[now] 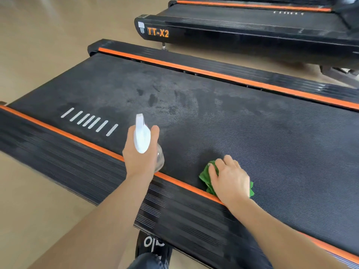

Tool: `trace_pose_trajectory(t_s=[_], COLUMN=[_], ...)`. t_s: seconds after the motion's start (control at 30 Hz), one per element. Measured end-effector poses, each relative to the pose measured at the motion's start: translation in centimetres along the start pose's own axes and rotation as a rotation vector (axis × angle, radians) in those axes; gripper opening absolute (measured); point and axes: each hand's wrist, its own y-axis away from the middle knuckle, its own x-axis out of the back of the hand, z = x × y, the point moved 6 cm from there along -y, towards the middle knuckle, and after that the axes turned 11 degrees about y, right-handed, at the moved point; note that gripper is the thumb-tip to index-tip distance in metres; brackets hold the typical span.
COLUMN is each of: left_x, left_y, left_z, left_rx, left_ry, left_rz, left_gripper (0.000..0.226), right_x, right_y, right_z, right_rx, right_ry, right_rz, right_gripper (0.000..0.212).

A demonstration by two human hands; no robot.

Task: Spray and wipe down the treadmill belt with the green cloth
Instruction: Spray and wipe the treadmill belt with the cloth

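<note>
Green cloth (206, 177) lies bunched on the treadmill belt (252, 133), close to the near orange strip (180, 183), under the right hand (230, 179). That hand lies flat over the cloth, fingers loosely bent and pressing down. Left hand (140, 152) grips a spray bottle (142, 136), fingers wrapped round its neck, white nozzle aimed out across the belt toward the far rail (213, 74). White stripes (89, 121) mark the belt to the left.

Belt middle shows a greyish, smeared patch with darker spots, probably spray or dust; the surface near the cloth looks darker and more even.

Step in hand, as judged: wiping the near edge with the spray held ready.
- Keep the palm flat so the whole cloth bears on the textured surface.
- Work in straight overlapping passes from the near strip out toward the smeared middle.
- Spray ahead of the cloth, not onto the hand.
- Refold when the working face gets dirty.

Hard to make out:
- Most of the cloth sits beneath the hand; its size and fold cannot be told.
- Bottle body is clear and mostly behind the hand; fill level unreadable.
- Trigger finger not visible, so whether it is squeezing cannot be told.
- Belt runs out of frame to the right.
- A dark shoe (153, 247) shows under the near rail, partly cut off.
</note>
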Motion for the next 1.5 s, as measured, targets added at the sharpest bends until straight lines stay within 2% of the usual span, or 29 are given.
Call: trace_pose_trajectory(t_s=[0.13,0.3,0.4,0.5,0.63,0.73,0.93,1.07,1.13,1.2,1.27,1.33,1.4,1.5], left_x=[1.1,-0.3,-0.8,-0.5,-0.7,-0.5,-1.0,-0.9,-0.9,-0.9,-0.7,-0.8,-0.7,-0.7], left_y=[-1.9,-3.3,-3.4,-3.7,-3.9,-3.8,-3.4,-3.3,-3.6,-3.8,-3.8,-3.8,-3.7,-3.7], left_z=[-1.9,-5.9,-6.0,-6.0,-6.5,-6.4,-5.3,-5.2,-5.6,-6.0,-6.3,-6.4,-6.4,-6.3], left_rx=[-0.013,0.016,-0.006,-0.006,0.025,0.029,0.038,0.011,0.012,0.021,0.026,0.021,0.018,0.024], left_ry=[-0.008,-0.084,-0.202,-0.196,-0.182,-0.193,-0.249,-0.253,-0.263,-0.254,-0.231,-0.204,-0.197,-0.196], left_rz=[0.037,0.066,0.066,0.081,0.073,0.076,0.039,0.036,0.035,0.048,0.065,0.066,0.073,0.072], left_gripper=[0.019,0.021,0.020,0.025,0.018,0.020,0.024,0.021,0.018,0.020,0.023,0.026,0.026,0.022], right_x=[-0.2,-0.6,-1.6,-3.4,-5.4,-4.6,-0.2,-0.3,-1.2,-2.7,-3.8,-4.9,-4.5,-2.8], right_y=[-0.9,-3.5,-8.0,-16.4,-23.6,-21.1,-5.5,-6.3,-9.5,-14.5,-20.1,-23.1,-22.1,-14.3], right_z=[-2.6,-3.8,-4.8,-5.8,-6.1,-6.6,-7.1,-7.3,-7.0,-5.8,-4.4,-3.6,-4.3,-5.5], right_rx=[0.273,0.450,0.372,0.183,0.053,0.060,0.410,0.602,0.549,0.356,0.110,-0.045,-0.054,0.131], right_ry=[0.025,-0.003,0.000,0.039,0.087,0.037,-0.075,-0.136,-0.091,-0.017,0.034,0.079,0.064,0.017], right_rz=[0.135,0.270,0.230,0.101,-0.046,-0.059,0.059,0.108,0.131,0.104,0.003,-0.111,-0.132,-0.044], right_gripper=[0.036,0.034,0.035,0.034,0.037,0.037,0.033,0.032,0.033,0.034,0.032,0.033,0.034,0.034])
